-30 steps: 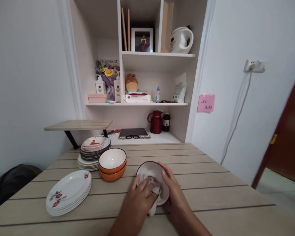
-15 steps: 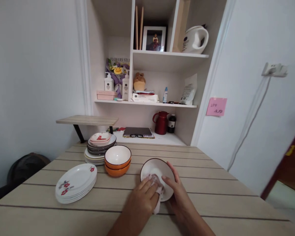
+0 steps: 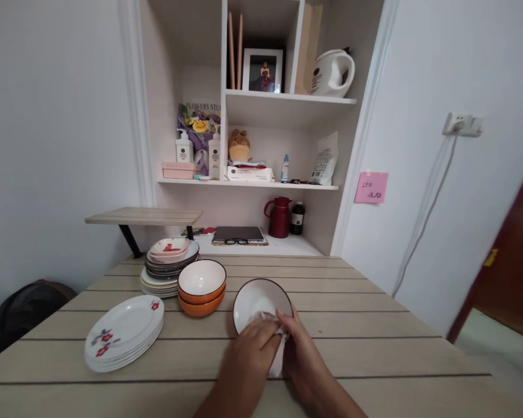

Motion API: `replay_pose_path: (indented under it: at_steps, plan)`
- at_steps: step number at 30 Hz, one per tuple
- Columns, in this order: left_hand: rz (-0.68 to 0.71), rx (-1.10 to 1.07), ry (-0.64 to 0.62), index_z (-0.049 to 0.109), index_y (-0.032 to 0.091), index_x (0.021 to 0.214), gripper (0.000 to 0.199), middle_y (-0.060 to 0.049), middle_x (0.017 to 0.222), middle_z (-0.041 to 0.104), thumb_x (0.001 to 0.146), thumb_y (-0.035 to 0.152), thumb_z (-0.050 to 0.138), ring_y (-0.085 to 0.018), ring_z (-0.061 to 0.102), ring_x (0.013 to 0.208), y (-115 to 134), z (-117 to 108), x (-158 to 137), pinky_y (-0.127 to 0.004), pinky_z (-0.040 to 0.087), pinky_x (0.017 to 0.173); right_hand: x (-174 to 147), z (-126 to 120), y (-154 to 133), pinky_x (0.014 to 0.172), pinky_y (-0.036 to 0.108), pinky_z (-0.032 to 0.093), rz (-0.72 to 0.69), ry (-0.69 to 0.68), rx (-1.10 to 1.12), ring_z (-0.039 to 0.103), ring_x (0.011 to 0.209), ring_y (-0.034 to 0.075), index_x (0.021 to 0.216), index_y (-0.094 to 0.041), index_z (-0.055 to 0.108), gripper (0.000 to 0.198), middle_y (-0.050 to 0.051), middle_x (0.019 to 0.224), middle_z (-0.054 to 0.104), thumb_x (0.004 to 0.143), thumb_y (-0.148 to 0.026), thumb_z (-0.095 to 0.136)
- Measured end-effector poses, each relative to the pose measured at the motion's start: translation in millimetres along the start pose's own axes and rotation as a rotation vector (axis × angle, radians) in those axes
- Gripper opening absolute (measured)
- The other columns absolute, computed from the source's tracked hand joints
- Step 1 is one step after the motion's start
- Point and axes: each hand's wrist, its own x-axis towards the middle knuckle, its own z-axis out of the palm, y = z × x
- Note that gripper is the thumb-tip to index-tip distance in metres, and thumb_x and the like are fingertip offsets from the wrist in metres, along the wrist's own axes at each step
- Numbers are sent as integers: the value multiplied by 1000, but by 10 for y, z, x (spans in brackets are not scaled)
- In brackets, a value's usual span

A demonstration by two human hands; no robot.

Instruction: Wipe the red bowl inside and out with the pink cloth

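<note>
A white bowl with a dark rim (image 3: 257,296) is tilted toward me above the front of the table. My right hand (image 3: 303,354) grips its right edge, thumb over the rim. With fingers closed, my left hand (image 3: 255,348) presses a pale cloth (image 3: 277,360) against the near inner side of the bowl; part of the cloth hangs below, between the hands. Left of the bowl stand two stacked orange bowls (image 3: 203,305) with white insides. A stack of oval white plates with red flowers (image 3: 124,331) lies further left.
Behind the plates is a stack of dark-rimmed plates (image 3: 172,268) topped by small pink dishes (image 3: 169,247). A raised wooden shelf (image 3: 143,216) overhangs the table's back left. At the back are a laptop (image 3: 238,234), glasses and a red jug (image 3: 279,217).
My right hand has slid toward the near right edge of the bowl, closer to my left hand. The cloth is now at the bowl's near side. The whole view has shifted slightly.
</note>
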Motion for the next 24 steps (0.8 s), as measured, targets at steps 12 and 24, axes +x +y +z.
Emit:
replay_pose_path:
  at_steps: [12, 24]
  plan:
    - [70, 237, 7, 74, 21, 113, 24, -2, 119, 78, 109, 24, 51, -20, 71, 118, -124, 54, -108, -45, 44, 120, -39, -43, -221, 89, 38, 53, -190, -113, -223, 73, 101, 29, 150, -33, 54, 86, 5, 114, 82, 70, -29, 85]
    - [107, 227, 108, 74, 16, 104, 32, -5, 114, 79, 110, 15, 43, -20, 75, 109, -34, -100, 25, -38, 61, 103, -62, 16, -190, 85, 37, 54, -97, -84, -45, 75, 90, 26, 158, -31, 37, 106, 7, 106, 84, 67, -26, 92]
